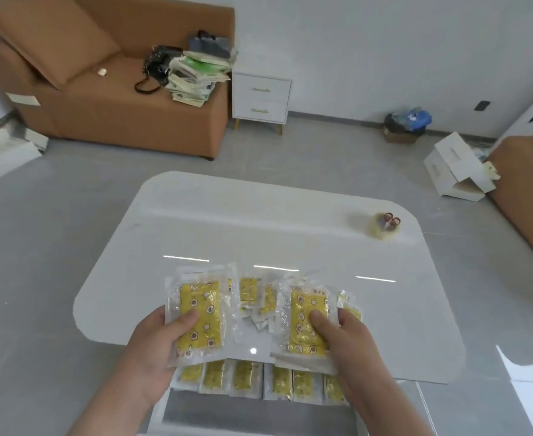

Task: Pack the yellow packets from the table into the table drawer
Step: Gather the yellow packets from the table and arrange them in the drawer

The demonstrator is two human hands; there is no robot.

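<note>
Over the near edge of the white surface [259, 221], each hand grips a stack of yellow packets in clear wrappers. The left hand [161, 344] is clamped on the left stack [200, 313], thumb pressed on its top face; the right hand [343, 338] is clamped likewise on the right stack [306, 322]. Between and behind them, loose packets [252, 294] lie on the surface. Below the hands, the open drawer [259, 410] holds a row of packets [259, 377] standing side by side along its far wall. A small jar [384, 226] stands far right.

~12 yellow pkts [200, 313], 2 hands [160, 344].
</note>
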